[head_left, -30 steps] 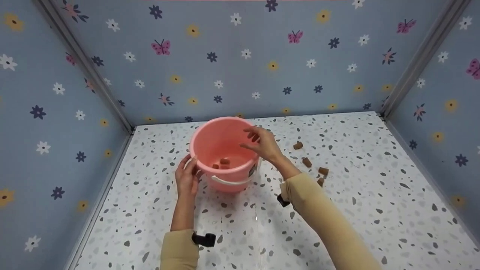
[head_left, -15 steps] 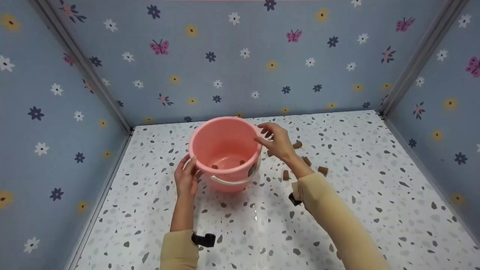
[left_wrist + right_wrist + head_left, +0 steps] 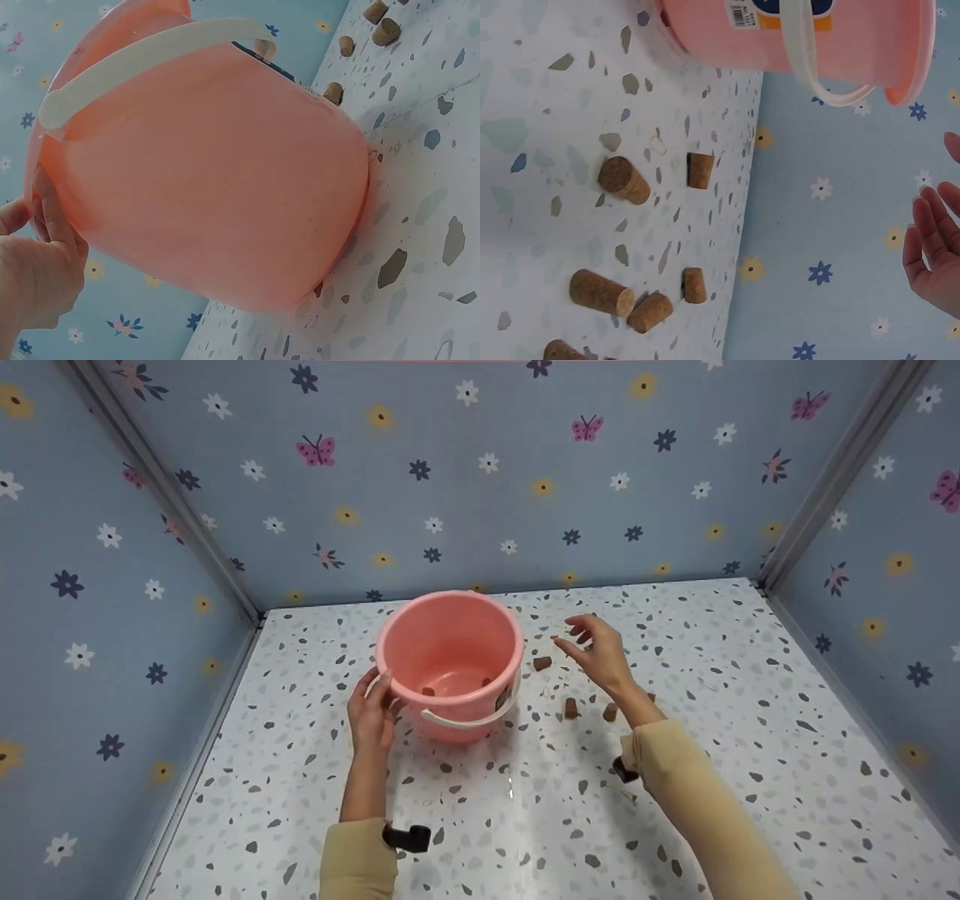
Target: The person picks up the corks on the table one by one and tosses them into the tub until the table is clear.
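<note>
Left hand [image 3: 369, 714] gripping round pink plastic bucket [image 3: 456, 634] by rim, thumb over edge. Right hand [image 3: 600, 654] raised, empty, fingers loosely bent, near brown tapered corks [image 3: 571, 708].

The bucket [image 3: 450, 622] stands on the surface [image 3: 300, 810], two corks [image 3: 428, 691] inside; loose corks [image 3: 571, 708] lie toward its three-to-four o'clock, the wall [image 3: 480, 495] behind at twelve.

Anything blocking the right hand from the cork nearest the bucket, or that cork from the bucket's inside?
Nothing visible between the right hand and the cork. Between it and the inside of the bucket stands the side wall; the mouth is open above. The handle hangs outside, clear of the opening.
</note>
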Available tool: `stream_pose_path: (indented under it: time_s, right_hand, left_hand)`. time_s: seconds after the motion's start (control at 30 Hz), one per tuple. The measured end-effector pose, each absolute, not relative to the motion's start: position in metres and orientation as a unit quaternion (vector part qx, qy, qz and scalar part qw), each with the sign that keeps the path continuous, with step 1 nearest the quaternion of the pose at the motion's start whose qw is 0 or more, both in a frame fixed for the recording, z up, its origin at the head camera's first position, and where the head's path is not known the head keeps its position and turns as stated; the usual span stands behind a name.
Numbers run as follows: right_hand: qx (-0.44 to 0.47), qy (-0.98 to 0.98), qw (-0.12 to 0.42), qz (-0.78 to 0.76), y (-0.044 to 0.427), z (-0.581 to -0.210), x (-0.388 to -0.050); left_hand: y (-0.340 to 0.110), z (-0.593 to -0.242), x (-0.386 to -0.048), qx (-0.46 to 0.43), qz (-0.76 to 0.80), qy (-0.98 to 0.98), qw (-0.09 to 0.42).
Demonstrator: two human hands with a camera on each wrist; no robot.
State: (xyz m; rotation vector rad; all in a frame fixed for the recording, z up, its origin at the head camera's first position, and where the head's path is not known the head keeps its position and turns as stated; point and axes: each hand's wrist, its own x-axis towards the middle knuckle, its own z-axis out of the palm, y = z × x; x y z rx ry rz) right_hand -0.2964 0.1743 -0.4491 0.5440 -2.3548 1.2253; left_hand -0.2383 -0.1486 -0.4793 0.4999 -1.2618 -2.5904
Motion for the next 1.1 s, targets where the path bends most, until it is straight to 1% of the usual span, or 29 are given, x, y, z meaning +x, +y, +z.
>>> stream_pose_path:
  time_s: [0.23,0.9,1.0,1.1]
  right_hand:
    - [0.139,-0.856,0.199,0.457,0.199,-0.465,-0.294]
    - [0.003,-0.866,0.229,0.444,0.254,-0.512,-0.289]
    - [-0.022,-0.867,0.228,0.444,0.261,-0.52,-0.288]
    - [-0.054,-0.868,0.213,0.445,0.266,-0.528,-0.287]
  left_hand:
    - [-0.148,-0.48,-0.237,0.164,-0.883,-0.424,0.115]
    - [-0.148,-0.48,-0.238,0.167,-0.882,-0.427,0.109]
    - [-0.148,-0.48,-0.238,0.166,-0.882,-0.427,0.111]
    - [-0.148,-0.48,-0.238,0.162,-0.882,-0.428,0.115]
